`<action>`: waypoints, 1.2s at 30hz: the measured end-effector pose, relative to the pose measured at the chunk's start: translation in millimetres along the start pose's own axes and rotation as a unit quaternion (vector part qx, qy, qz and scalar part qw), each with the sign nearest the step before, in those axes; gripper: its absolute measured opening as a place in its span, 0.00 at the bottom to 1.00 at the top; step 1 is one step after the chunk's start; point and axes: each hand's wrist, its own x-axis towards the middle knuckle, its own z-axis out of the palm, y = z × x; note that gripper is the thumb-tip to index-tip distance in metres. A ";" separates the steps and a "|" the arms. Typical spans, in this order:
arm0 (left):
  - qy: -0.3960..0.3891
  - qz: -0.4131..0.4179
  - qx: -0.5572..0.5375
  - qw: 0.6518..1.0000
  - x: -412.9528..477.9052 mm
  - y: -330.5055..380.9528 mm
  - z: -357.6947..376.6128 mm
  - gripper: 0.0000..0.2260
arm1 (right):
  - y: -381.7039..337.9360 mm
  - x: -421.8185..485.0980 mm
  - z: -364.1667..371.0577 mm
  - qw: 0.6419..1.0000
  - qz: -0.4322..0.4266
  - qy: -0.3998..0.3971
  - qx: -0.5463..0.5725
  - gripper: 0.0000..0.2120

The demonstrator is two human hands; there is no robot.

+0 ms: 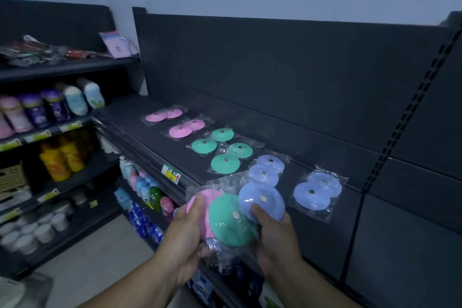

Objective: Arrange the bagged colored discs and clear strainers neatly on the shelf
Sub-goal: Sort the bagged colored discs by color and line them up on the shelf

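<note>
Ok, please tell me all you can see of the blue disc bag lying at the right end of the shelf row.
The bag of blue discs is clear, glossy plastic, slightly wrinkled. Inside are two pale blue round discs that overlap, each with a small light spot in its centre. It lies flat on the dark shelf, turned diagonally, at the right end of the row. Nothing rests on it.

left hand (186, 230) and right hand (275, 237) — both bare, thumbs and fingers uncovered — on bare forearms (140, 280), skin smooth throughout.
</note>
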 end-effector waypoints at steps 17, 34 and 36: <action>-0.025 0.049 0.081 0.995 112.5 -2.4 86.0 0.22 | -52.7 104.3 -102.7 0.983 -0.030 0.106 -0.144 0.22; -0.177 -0.056 0.044 0.982 186.1 43.2 87.0 0.16 | -57.8 97.7 -62.5 0.747 -0.229 0.341 -0.523 0.17; -0.205 -0.067 0.056 0.975 191.3 47.6 80.0 0.15 | -47.8 93.0 -28.8 0.828 -0.218 0.277 -0.436 0.07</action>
